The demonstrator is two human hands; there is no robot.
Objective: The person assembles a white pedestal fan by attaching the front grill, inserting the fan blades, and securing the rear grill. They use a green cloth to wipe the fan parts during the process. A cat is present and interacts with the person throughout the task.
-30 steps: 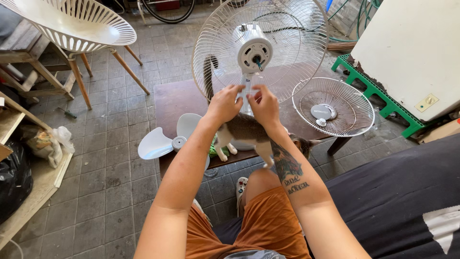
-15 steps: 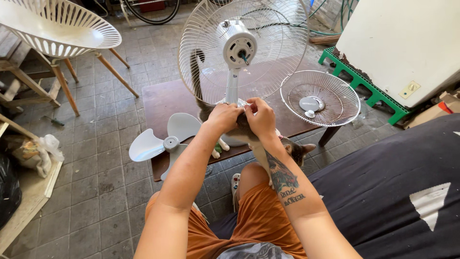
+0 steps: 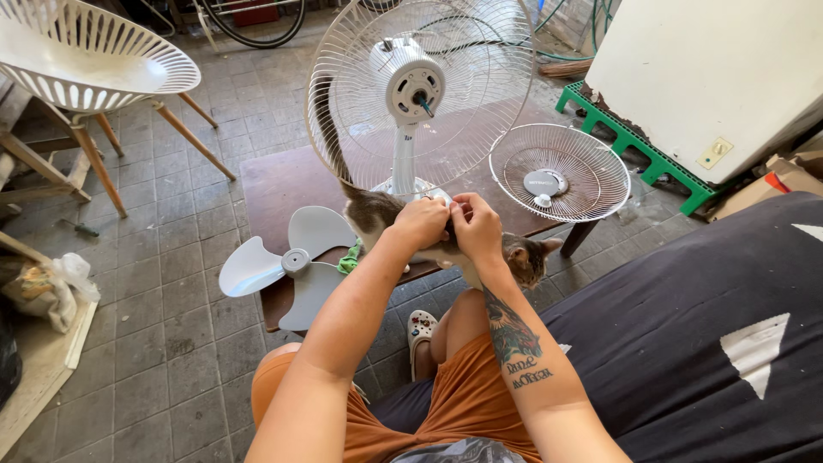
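Hands met over the cat [image 3: 514, 254] at the table [image 3: 274, 184] edge. Left hand [image 3: 420, 225] and right hand [image 3: 477, 228] were curled, fingertips pinched together between them; I couldn't tell what they gripped, too small. Fan [image 3: 418, 94] stood upright just behind, its rear grille on. 1 loose front grille [image 3: 559, 171] lay right of it, 1 white blade [image 3: 290, 261] overhung the table's near left edge.

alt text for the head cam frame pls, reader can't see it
A seated person's left hand and right hand meet, fingers pinched together, above a grey-and-white cat at the base of a stripped white fan on a low brown table. The fan blade and front grille lie beside it.
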